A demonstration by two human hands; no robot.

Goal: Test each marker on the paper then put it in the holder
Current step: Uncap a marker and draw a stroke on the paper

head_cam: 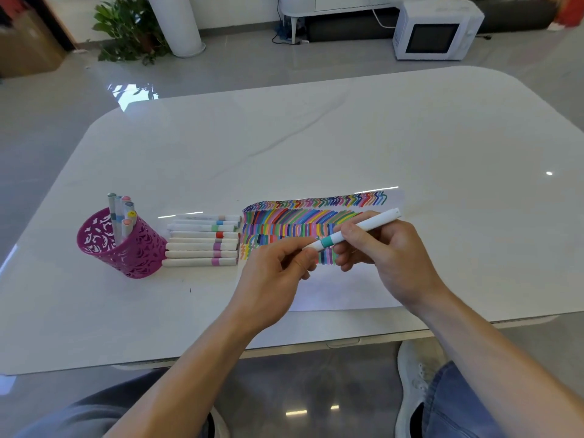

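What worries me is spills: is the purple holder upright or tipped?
Upright: the purple holder stands on its base on the table, open top up, markers standing inside.

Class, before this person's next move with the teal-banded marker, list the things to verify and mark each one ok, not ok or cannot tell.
1. Firm hold on the teal-banded marker: ok. The right hand grips the barrel and the left hand pinches the lower end.
2. Cap off for testing: cannot tell. The left fingers hide the tip.
3. Blank space on the paper: ok. The lower part is bare.
4. Holder upright with room inside: ok.
5. All markers put away: not ok. A row of markers lies between the holder and the paper.
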